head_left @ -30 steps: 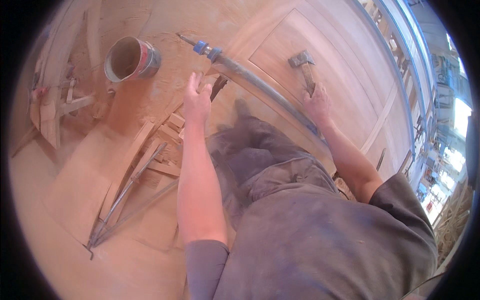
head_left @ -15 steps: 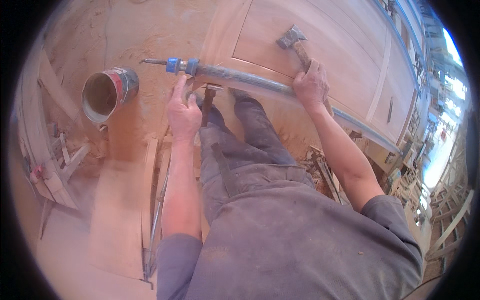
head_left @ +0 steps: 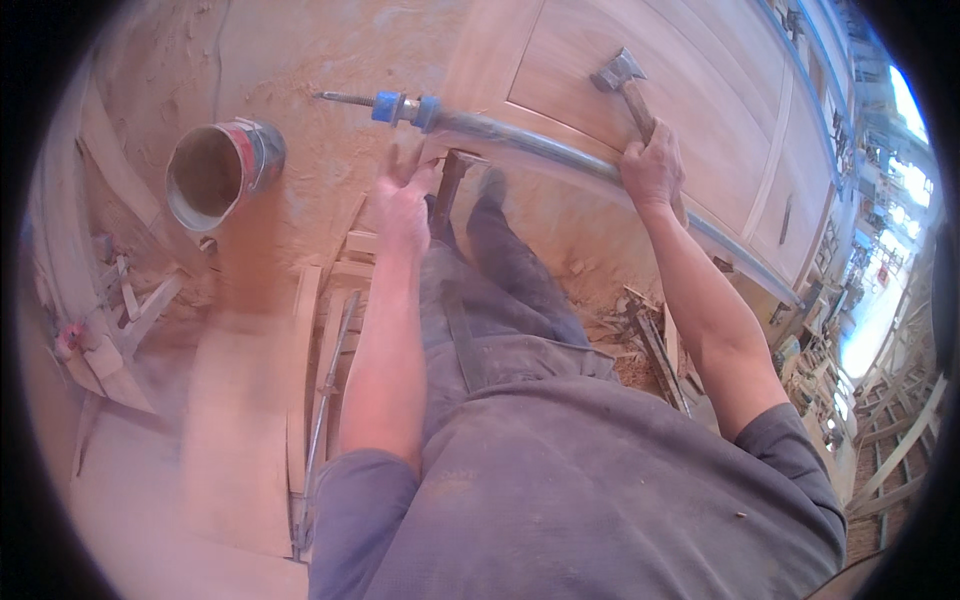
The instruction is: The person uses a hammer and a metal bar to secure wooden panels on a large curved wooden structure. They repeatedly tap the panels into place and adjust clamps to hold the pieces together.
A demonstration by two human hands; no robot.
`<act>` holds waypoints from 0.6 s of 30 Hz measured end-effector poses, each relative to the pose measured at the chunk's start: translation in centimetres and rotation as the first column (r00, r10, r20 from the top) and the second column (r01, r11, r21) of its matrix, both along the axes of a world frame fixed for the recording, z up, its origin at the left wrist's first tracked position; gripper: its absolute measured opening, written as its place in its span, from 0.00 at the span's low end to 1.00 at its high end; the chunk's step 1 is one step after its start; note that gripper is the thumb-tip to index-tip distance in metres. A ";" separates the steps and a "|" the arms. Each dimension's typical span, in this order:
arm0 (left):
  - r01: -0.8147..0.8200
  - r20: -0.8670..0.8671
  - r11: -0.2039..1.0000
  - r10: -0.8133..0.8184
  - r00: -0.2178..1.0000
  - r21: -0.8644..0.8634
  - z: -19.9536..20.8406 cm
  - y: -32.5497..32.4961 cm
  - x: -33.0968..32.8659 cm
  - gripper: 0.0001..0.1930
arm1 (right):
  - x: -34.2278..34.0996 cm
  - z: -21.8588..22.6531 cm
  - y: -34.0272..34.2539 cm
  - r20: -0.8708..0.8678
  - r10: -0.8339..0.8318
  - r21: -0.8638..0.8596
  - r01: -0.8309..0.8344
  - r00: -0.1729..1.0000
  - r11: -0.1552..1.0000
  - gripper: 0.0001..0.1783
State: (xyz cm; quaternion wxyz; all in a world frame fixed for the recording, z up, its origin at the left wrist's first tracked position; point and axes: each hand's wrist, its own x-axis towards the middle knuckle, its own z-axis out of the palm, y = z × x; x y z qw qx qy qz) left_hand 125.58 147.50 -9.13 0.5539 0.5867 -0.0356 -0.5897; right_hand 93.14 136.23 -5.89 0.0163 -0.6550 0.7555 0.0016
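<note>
My right hand [head_left: 653,168] is wrapped round the wooden handle of a hatchet [head_left: 640,110], above the pipe clamp. Its dark metal head lies over the wooden panel door [head_left: 570,75]. The long grey pipe clamp [head_left: 530,143], with blue fittings and a threaded screw at its left end, runs along the door's near edge. My left hand [head_left: 404,205] is raised just below the blue fittings, fingers stretched up and slightly apart, somewhat blurred. I make out nothing held in it. Beside it, a brown T-shaped bar [head_left: 453,190] stands under the door edge.
A bucket [head_left: 245,165] with a red and grey outside lies tipped to the left on the dusty floor. Planks [head_left: 240,430] and a thin metal rod [head_left: 325,420] lie left of my legs. Wood scraps [head_left: 650,340] are heaped under the door at right.
The door, clamp and both hands appear shifted right in the view. My left hand's fingers have moved apart from how they pointed before. The hatchet stays in my right hand.
</note>
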 end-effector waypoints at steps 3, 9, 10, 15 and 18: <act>-0.060 -0.164 0.998 0.056 0.985 -0.018 -0.9 0.1 -0.5 0.42 | -0.1 -0.2 0.0 -0.005 -0.009 0.019 0.009 1.000 1.000 0.26; -0.193 -0.288 0.979 0.168 0.943 -0.060 -0.1 -0.3 -0.7 0.44 | -0.5 -0.8 -0.1 -0.025 -0.013 -0.026 0.012 1.000 1.000 0.26; -0.205 -0.295 0.976 0.178 0.939 -0.066 -0.1 -0.5 -0.7 0.44 | -0.5 -0.8 -0.1 -0.030 -0.010 -0.020 0.010 0.999 1.000 0.26; -0.216 -0.342 0.975 0.187 0.921 -0.050 -0.6 -1.1 -0.5 0.44 | -0.3 -0.6 -0.3 -0.067 -0.022 0.022 0.024 0.997 0.999 0.25; -0.175 -0.377 0.983 0.144 0.915 -0.048 -1.1 -1.3 -0.1 0.43 | -0.3 -0.6 -0.3 -0.066 -0.024 0.009 0.025 0.997 1.000 0.24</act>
